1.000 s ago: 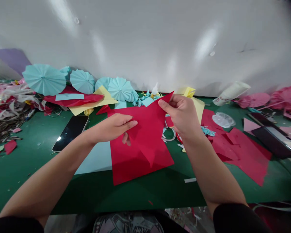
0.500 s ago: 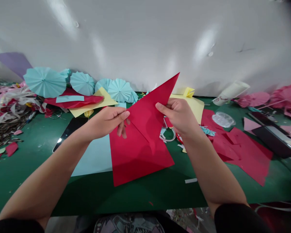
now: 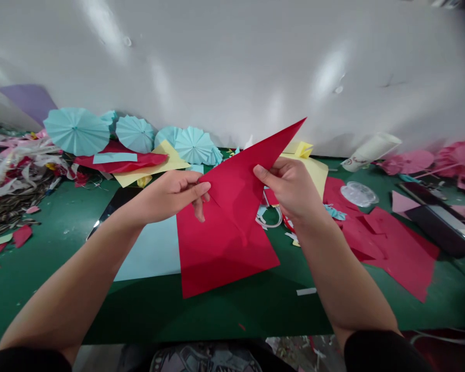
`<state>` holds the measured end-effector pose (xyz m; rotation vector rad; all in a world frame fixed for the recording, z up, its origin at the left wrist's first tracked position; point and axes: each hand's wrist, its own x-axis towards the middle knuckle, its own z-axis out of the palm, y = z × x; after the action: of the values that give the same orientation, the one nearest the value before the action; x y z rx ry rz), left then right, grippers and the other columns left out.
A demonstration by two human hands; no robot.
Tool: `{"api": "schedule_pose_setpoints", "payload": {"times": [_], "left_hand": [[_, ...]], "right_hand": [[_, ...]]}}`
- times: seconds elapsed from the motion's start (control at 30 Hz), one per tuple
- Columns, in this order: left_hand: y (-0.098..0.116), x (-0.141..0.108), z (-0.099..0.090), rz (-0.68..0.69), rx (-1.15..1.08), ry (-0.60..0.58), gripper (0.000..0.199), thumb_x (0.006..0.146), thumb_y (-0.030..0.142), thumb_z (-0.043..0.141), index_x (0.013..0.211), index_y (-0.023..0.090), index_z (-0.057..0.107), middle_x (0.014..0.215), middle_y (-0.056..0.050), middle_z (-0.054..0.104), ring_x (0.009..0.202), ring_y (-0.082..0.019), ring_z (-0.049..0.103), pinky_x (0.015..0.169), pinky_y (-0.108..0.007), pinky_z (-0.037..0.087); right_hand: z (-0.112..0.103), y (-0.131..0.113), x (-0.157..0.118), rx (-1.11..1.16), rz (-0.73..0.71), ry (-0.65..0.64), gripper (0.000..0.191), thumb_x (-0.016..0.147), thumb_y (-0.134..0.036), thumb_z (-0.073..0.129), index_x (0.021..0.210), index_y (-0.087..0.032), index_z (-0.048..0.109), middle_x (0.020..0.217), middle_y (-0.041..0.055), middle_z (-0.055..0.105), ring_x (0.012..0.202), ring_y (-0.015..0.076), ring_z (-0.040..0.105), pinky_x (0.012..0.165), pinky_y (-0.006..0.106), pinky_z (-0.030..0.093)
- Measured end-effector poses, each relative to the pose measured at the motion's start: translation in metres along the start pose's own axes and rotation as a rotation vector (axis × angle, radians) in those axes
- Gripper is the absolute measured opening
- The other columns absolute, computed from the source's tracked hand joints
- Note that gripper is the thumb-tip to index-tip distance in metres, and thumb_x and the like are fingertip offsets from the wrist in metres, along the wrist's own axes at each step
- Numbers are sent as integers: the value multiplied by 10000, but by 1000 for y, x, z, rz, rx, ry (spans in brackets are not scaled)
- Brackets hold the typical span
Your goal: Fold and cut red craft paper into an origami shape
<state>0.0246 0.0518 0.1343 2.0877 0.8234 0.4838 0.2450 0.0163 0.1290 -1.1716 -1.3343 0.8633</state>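
Observation:
A folded sheet of red paper [image 3: 238,188] is held up in the air, its pointed corner aimed up and to the right. My left hand [image 3: 174,196] pinches its left corner between thumb and fingers. On the right edge, my right hand [image 3: 289,186] grips it with the thumb on the near face and the fingers behind. Below lies a flat red sheet [image 3: 225,274] on the green table, partly over a light blue sheet [image 3: 151,253]. Scissors [image 3: 271,217] lie behind my right hand, partly hidden.
Pleated blue paper rosettes [image 3: 194,144] lean along the wall. A dark phone [image 3: 112,206] is at the left, near a heap of scraps [image 3: 15,181]. To the right are red paper pieces [image 3: 387,243], a clear plastic disc [image 3: 359,194], a white roll [image 3: 372,151] and a black box [image 3: 442,230].
The folded red paper's tip has swung to the right and tilted lower. Both hands keep their grip, with the right hand shifted slightly right. The view has moved a little.

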Motion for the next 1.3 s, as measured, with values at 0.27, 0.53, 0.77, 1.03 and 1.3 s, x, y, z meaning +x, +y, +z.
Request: {"api": "schedule_pose_setpoints", "payload": {"times": [0.27,0.53,0.77,1.03,1.3], "left_hand": [[1,0,2,17,-28,-45,440,942,404,307,650,197,563,659,0,692,714,-142,640,735,-247,467],[2,0,0,56,-46,60,430,949,353,305,652,181,565,661,-12,680,713,-131,633,734,-234,475],[-2,-2,-4,-40,33,-48,245,841,382,493,764,180,608,708,0,683,630,-146,632,528,-202,461],[2,1,14,-182,-32,27,382,832,498,465,625,179,510,558,12,577,439,-112,532,361,-183,345],[-3,3,13,-226,-195,167,367,816,512,499,683,177,569,583,-20,617,483,-168,592,367,-207,372]], "right_hand": [[6,-2,-3,101,61,-63,234,641,-431,733,668,-214,650,671,1,658,686,184,637,605,317,533],[4,-2,-3,27,146,-196,259,680,-457,702,658,-205,645,593,1,627,607,166,610,541,293,492],[6,1,-4,-94,122,-295,219,729,-368,659,619,-187,604,635,10,625,633,167,602,545,284,476],[16,5,-7,-317,90,-463,306,753,-338,612,549,-184,443,534,-34,480,527,110,477,489,250,365],[15,8,-7,-207,209,-513,259,761,-389,595,629,-169,568,616,-2,591,558,118,539,506,247,392]]}}
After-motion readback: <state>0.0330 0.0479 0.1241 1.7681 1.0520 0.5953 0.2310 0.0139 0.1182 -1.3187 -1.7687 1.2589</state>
